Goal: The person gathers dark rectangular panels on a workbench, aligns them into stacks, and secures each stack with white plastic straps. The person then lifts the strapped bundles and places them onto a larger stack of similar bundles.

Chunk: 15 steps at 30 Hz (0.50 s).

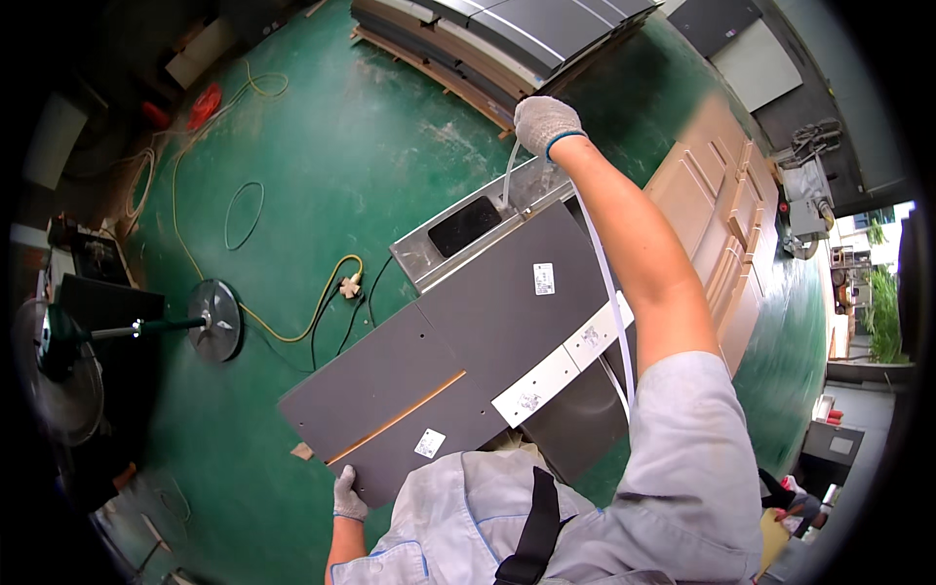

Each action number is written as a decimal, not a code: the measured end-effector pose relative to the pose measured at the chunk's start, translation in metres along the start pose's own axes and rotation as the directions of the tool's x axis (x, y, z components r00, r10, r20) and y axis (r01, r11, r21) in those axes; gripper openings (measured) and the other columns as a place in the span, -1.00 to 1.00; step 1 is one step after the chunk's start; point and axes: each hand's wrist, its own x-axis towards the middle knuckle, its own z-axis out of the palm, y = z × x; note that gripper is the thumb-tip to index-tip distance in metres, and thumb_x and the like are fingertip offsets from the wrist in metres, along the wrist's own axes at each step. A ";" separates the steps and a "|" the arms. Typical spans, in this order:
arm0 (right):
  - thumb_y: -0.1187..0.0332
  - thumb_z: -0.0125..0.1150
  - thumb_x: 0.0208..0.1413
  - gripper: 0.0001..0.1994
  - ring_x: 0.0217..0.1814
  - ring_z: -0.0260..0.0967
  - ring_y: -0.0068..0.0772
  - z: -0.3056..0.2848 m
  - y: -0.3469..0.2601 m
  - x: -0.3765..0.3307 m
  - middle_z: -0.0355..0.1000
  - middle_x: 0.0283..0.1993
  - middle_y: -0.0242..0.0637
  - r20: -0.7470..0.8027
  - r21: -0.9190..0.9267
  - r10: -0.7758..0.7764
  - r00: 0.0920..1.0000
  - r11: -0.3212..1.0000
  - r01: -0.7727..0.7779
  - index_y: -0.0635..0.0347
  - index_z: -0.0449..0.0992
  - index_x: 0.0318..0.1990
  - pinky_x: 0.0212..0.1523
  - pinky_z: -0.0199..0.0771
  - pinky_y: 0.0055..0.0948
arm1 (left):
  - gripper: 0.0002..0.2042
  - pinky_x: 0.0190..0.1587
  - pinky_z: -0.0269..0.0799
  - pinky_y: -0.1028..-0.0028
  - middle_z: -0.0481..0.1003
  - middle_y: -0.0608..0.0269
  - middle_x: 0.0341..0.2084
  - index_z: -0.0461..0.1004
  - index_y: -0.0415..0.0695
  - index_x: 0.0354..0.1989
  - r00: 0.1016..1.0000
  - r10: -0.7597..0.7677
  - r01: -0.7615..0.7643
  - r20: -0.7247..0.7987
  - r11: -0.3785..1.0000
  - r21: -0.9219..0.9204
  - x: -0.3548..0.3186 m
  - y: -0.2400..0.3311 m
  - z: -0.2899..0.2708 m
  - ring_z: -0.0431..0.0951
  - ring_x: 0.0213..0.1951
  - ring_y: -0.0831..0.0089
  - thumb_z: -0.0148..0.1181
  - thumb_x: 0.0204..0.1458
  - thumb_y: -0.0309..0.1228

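My right hand, in a light knitted glove with a blue cuff, is closed round a white plastic packing strap, out ahead over the far end of a metal strapping machine. One length of strap rises from the machine to the fist; another hangs back along my arm. Dark grey panels lie stacked beside the machine, bearing paper labels and an orange-brown groove. Two white pieces rest at their right side. At the near left corner my gloved left hand grips the panel edge, its fingers partly hidden.
Behind the machine stands a pallet of grey boards. Brown panels lie to the right. A pedestal fan stands at the left; a yellow cable with a plug block trails over the green floor.
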 end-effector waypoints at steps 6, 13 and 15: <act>0.37 0.14 0.12 -0.74 0.04 0.60 0.12 0.050 -0.001 0.032 0.62 -0.07 0.09 0.030 0.031 -0.009 1.000 0.999 0.008 0.18 0.72 -0.14 0.04 0.61 0.01 | -0.55 0.17 0.54 0.13 0.63 0.07 0.00 0.56 -0.24 0.07 0.999 0.002 -0.001 -0.038 0.999 0.032 0.006 -0.004 -0.013 0.63 0.05 0.13 0.24 0.19 -0.11; 0.26 0.21 0.16 -0.73 0.06 0.62 0.04 0.097 -0.005 -0.027 0.63 -0.03 0.06 0.349 -0.095 -0.091 0.933 0.987 0.132 0.19 0.73 -0.14 0.07 0.62 -0.09 | -0.61 0.15 0.56 0.14 0.64 0.08 -0.03 0.58 -0.22 0.02 0.997 0.038 -0.037 -0.070 0.999 0.019 0.013 -0.012 -0.028 0.64 0.02 0.15 0.22 0.21 -0.14; 0.21 0.21 0.18 -0.70 0.08 0.60 0.05 0.095 -0.011 -0.052 0.63 -0.01 0.04 0.370 -0.059 -0.068 0.927 0.994 0.096 0.18 0.72 -0.11 0.09 0.60 -0.10 | -0.62 0.14 0.56 0.14 0.64 0.09 -0.04 0.58 -0.21 0.01 0.996 0.045 -0.044 -0.071 0.999 0.018 0.012 -0.011 -0.025 0.65 0.01 0.15 0.22 0.21 -0.16</act>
